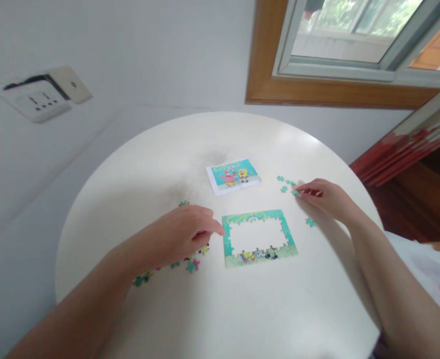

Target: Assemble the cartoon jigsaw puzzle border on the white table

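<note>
At right, the right hand [325,198] pinches a teal jigsaw piece [295,193]. The left hand [189,229], grip unclear, adjoins a teal jigsaw border [259,258].

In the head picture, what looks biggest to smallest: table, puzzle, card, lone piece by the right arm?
1. Table
2. Puzzle
3. Card, though it lies farther away
4. Lone piece

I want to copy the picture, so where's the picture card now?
In the head view, the picture card lies on the white table, just beyond the partly built puzzle, left of the loose pieces by the right hand.
</note>
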`<state>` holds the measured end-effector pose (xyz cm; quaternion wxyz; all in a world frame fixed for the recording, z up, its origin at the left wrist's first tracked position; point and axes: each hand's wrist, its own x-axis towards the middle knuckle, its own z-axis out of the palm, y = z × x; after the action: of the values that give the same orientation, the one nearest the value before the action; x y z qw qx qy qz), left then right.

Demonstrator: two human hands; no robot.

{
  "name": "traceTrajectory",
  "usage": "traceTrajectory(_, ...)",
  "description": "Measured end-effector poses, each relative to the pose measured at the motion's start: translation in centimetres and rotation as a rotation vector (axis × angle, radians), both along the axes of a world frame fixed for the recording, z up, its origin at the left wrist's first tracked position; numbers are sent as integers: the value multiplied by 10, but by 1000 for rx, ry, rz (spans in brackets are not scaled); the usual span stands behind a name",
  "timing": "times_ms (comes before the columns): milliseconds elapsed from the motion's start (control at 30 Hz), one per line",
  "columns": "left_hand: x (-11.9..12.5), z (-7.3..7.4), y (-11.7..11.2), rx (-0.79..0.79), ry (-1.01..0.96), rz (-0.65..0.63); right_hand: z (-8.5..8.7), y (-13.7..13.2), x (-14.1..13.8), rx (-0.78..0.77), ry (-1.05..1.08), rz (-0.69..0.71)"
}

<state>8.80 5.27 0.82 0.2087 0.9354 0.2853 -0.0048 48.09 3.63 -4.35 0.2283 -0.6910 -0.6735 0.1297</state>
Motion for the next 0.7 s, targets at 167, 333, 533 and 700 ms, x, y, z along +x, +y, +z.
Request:
traceTrajectory(167,3,-2,-4,-22,0,-18,2,-1,0,-6,-3,3)
traceTrajectory(333,4,-3,-5,-41,26,-26,2,-1,0,1,-4,-7)
traceTrajectory(533,2,-2,-6,-33,42,-16,3,-2,0,-6,-2,-4)
traceTrajectory(700,1,-2,-7,-47,48,-11,5,-3,1,-18,-6,-5)
